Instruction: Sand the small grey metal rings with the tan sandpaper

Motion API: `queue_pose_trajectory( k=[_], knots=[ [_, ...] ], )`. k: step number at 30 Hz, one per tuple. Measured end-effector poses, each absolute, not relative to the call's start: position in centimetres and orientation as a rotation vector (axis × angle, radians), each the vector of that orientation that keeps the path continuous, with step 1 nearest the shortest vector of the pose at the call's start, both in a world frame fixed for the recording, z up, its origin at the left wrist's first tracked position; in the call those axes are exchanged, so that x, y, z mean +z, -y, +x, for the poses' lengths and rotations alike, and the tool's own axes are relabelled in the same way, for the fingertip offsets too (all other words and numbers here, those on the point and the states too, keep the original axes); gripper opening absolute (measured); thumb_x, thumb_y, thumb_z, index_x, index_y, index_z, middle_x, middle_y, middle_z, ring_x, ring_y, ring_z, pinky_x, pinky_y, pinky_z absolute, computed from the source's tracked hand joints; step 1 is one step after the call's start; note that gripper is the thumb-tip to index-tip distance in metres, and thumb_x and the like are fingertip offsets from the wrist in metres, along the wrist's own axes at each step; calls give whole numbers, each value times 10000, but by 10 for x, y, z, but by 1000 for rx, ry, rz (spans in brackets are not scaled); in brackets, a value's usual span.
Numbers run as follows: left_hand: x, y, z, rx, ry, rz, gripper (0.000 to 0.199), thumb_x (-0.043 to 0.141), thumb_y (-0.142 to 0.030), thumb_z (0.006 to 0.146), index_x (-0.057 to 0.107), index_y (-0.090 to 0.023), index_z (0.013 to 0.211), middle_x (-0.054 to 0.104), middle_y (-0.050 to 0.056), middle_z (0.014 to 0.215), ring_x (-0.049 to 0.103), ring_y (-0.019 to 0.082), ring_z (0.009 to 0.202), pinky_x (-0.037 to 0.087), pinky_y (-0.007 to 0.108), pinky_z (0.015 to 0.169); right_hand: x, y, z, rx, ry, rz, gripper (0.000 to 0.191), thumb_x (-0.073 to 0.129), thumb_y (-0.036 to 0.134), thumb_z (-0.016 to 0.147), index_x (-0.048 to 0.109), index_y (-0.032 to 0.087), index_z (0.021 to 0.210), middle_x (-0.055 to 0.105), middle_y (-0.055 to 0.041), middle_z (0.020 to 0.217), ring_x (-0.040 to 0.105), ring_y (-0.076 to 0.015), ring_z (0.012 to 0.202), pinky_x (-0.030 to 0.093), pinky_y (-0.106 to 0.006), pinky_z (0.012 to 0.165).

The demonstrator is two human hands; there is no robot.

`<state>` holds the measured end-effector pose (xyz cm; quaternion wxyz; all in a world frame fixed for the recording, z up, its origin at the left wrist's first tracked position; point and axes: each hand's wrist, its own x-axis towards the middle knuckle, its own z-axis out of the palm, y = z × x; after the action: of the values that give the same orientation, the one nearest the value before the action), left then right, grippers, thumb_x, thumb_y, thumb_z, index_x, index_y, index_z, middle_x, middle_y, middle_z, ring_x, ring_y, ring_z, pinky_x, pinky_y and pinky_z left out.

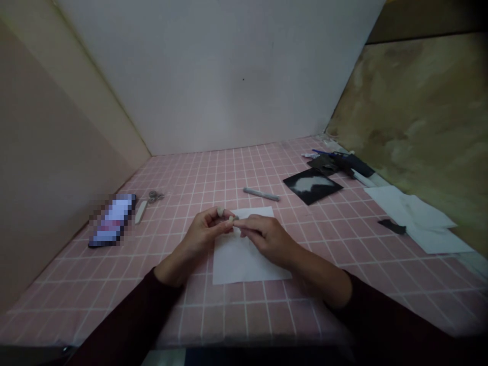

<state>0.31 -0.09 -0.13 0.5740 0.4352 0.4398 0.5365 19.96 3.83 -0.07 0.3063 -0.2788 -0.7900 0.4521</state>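
Small item (231, 218), indistinct: over far left corner of white sheet (247, 262), tabletop (244, 317) near side. Left hand (208, 223): grip pinching item. Right hand (269, 235): fingertips at item; grasp cannot be told. Grey stick (261, 194): beyond sheet's far edge. Phone (114, 218): tabletop's left edge. Black square (312, 185): toward far right corner.

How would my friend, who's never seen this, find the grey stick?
Start at the pink checked table and find the paper below the right hand. Just beyond it lies the grey stick, left of the black sheet. The stick is slim and straight, while the sheet is broad and flat with a pale patch.
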Motion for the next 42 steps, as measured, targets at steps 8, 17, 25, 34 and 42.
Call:
queue_pose_trajectory(
  k=[8, 17, 25, 34, 42],
  knots=[
    [-2, 1, 4, 1280, -1047, 1097, 235, 832, -226, 760, 702, -171, 949, 687, 13, 841, 643, 117, 752, 509, 215, 695, 7, -40, 201, 1708, 1819, -798, 325, 523, 243, 928, 724, 176, 1174, 658, -58, 834, 407, -91, 534, 351, -237, 508],
    [0, 0, 4, 1270, -1037, 929, 247, 846, -228, 734, 687, -154, 907, 691, 21, 836, 655, 124, 745, 527, 231, 704, 0, -28, 197, 992, 2154, -738, 401, 464, 103, 903, 734, 195, 1185, 623, -83, 894, 545, -173, 776, 463, -338, 736],
    [2, 1, 1, 1289, -1058, 1084, 256, 832, -215, 755, 691, -170, 964, 700, 21, 854, 660, 134, 779, 522, 230, 713, 12, -38, 201, 1864, 1760, -824, 368, 487, 242, 959, 665, 169, 1273, 656, -50, 841, 338, -81, 498, 292, -220, 465],
    [5, 3, 5, 1215, -1068, 970, 213, 832, -235, 753, 702, -163, 906, 680, 6, 814, 625, 105, 708, 500, 219, 687, 5, -30, 199, 1047, 2218, -772, 383, 455, 85, 921, 732, 184, 1166, 652, -78, 901, 549, -158, 750, 451, -299, 701],
    [5, 2, 6, 1290, -1079, 989, 225, 839, -223, 743, 690, -159, 899, 680, 5, 825, 630, 105, 726, 503, 206, 693, 4, -32, 197, 1328, 2060, -757, 389, 453, 113, 927, 707, 186, 1212, 645, -64, 878, 490, -126, 655, 423, -256, 613]
  ],
)
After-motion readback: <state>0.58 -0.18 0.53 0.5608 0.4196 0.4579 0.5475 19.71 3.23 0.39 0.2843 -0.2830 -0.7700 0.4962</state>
